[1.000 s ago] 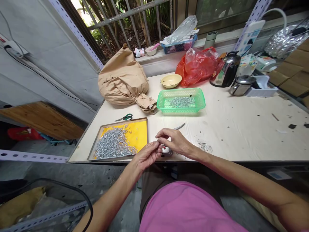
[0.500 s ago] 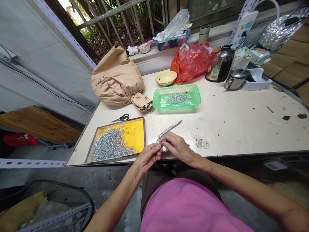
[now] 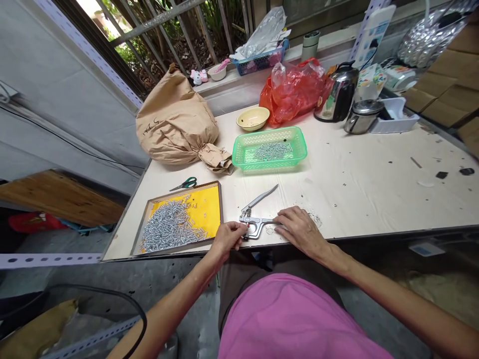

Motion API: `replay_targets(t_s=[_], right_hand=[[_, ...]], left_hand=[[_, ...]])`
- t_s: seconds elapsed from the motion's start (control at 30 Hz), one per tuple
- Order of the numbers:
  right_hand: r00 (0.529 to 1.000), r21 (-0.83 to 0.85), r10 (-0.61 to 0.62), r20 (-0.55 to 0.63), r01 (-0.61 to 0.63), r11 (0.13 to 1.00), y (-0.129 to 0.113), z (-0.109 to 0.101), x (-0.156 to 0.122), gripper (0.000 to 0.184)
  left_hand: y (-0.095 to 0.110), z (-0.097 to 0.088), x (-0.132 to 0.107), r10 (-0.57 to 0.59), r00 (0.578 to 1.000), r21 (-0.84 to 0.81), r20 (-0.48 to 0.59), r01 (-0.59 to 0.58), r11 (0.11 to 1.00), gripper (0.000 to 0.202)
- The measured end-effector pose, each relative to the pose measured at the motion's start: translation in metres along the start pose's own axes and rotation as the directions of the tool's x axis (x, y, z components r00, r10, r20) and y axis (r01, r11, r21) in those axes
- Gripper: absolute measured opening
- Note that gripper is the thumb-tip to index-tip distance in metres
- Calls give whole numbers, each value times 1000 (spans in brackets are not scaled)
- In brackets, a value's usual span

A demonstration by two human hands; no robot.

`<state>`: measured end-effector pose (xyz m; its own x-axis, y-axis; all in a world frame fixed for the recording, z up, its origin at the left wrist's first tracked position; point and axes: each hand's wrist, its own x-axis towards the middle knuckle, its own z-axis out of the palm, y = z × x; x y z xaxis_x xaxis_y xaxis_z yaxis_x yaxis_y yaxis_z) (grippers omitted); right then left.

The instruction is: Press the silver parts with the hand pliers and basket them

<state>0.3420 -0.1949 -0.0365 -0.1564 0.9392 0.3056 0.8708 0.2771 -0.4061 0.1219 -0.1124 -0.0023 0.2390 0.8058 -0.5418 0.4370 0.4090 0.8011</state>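
A metal plier-like press tool [image 3: 257,212] lies near the table's front edge, its upper handle raised toward the back right. My left hand [image 3: 226,237] is closed in a pinch at the tool's jaw, holding a small part that I cannot make out. My right hand [image 3: 299,229] rests on the tool's lower handle, fingers curled over it. To the left sits a wooden tray with a yellow floor [image 3: 209,201] holding a heap of small silver metal pieces [image 3: 168,229]. A green plastic basket [image 3: 301,145] farther back holds more of them.
A tied brown paper sack [image 3: 175,122], green-handled scissors [image 3: 184,184], a yellow bowl [image 3: 252,118], a red plastic bag [image 3: 294,89], a kettle [image 3: 339,97] and a steel pot [image 3: 361,122] stand along the back. Small debris [image 3: 314,218] lies by my right hand.
My hands were together over the tool's jaw. My right hand has slid right onto the lower handle, uncovering the tool; my left hand stays pinched at the jaw. The camera has shifted a little.
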Motion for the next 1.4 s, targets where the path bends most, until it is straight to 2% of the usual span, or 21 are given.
replay_targets(t_s=[0.1, 0.3, 0.63, 0.77, 0.8, 0.93, 1.03, 1.1, 1.17, 1.4], right_hand=[[999, -3, -2, -42, 1, 1000, -1, 6, -1, 17], [997, -14, 9, -79, -10, 1000, -1, 13, -4, 21], [1000, 20, 28, -6, -28, 999, -2, 10, -4, 22], [999, -14, 3, 54, -2, 1000, 4, -3, 6, 22], [997, -32, -16, 79, 18, 999, 7, -7, 12, 30], [963, -119, -77, 259, 111, 987, 24, -19, 48, 85], [901, -135, -99, 422, 171, 976, 34, -17, 73, 102], [869, -128, -112, 482, 197, 972, 36, -15, 84, 102], [859, -120, -119, 498, 204, 972, 35, -16, 88, 95], [870, -151, -109, 481, 205, 967, 21, -27, 83, 72]], left_hand=[[-1, 0, 2, -90, 996, 2, 6, 90, 996, 33], [5, 0, 4, -200, 979, 3, 27, 200, 980, 30], [16, -7, 10, -327, 935, 217, 135, 294, 931, 27], [19, -7, 10, -340, 931, 237, 134, 303, 923, 26], [19, -7, 9, -343, 930, 242, 132, 306, 921, 26], [20, -4, 7, -340, 933, 236, 119, 306, 922, 27], [18, -3, 6, -333, 936, 210, 111, 305, 929, 27], [15, -3, 5, -333, 937, 200, 102, 309, 930, 27], [14, -3, 5, -333, 939, 197, 91, 311, 930, 27], [11, -2, 5, -307, 948, 178, 81, 289, 941, 32]])
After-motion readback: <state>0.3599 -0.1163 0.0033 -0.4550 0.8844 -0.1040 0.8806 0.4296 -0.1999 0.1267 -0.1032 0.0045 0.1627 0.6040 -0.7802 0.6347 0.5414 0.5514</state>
